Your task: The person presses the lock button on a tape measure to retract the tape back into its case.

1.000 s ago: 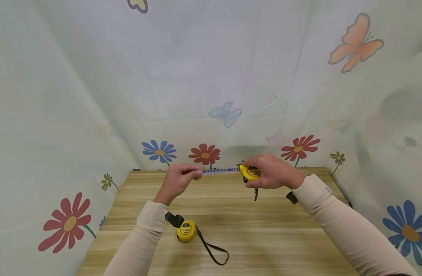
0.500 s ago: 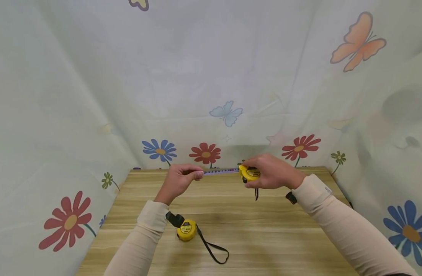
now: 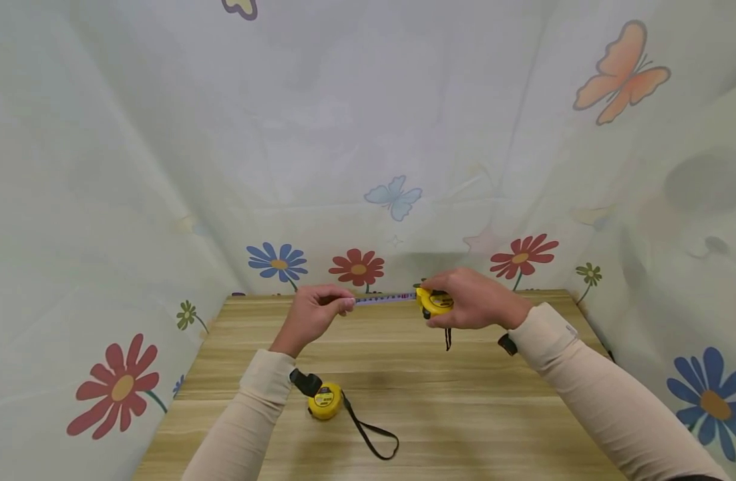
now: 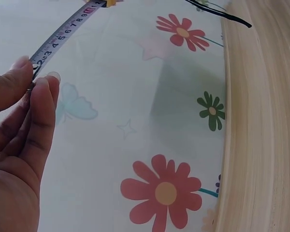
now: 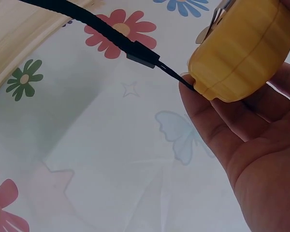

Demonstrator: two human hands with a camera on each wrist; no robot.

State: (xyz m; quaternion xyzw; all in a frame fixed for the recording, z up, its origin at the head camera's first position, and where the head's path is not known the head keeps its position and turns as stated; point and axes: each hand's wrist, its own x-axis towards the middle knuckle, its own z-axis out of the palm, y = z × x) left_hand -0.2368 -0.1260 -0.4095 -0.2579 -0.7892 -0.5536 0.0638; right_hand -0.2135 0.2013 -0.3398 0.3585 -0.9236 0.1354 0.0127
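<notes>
My right hand (image 3: 473, 299) grips the yellow case of a tape measure (image 3: 438, 302), thumb and fingers round its sides. A length of its white blade (image 3: 386, 298) stretches left, roughly level, above the far part of the table. Between thumb and fingertips my left hand (image 3: 315, 315) pinches the free end of that blade. In the left wrist view, printed numbers run up the blade (image 4: 63, 36) toward the case. From the case (image 5: 246, 50) in the right wrist view hangs a black wrist strap (image 5: 87, 19). The blade's end hook is mostly hidden by my left fingers.
A second yellow tape measure (image 3: 324, 401) lies on the wooden table (image 3: 464, 414) near my left forearm, its black strap (image 3: 371, 434) looped to the right. Pale cloth (image 3: 320, 120) printed with flowers and butterflies rises behind the table and at both sides.
</notes>
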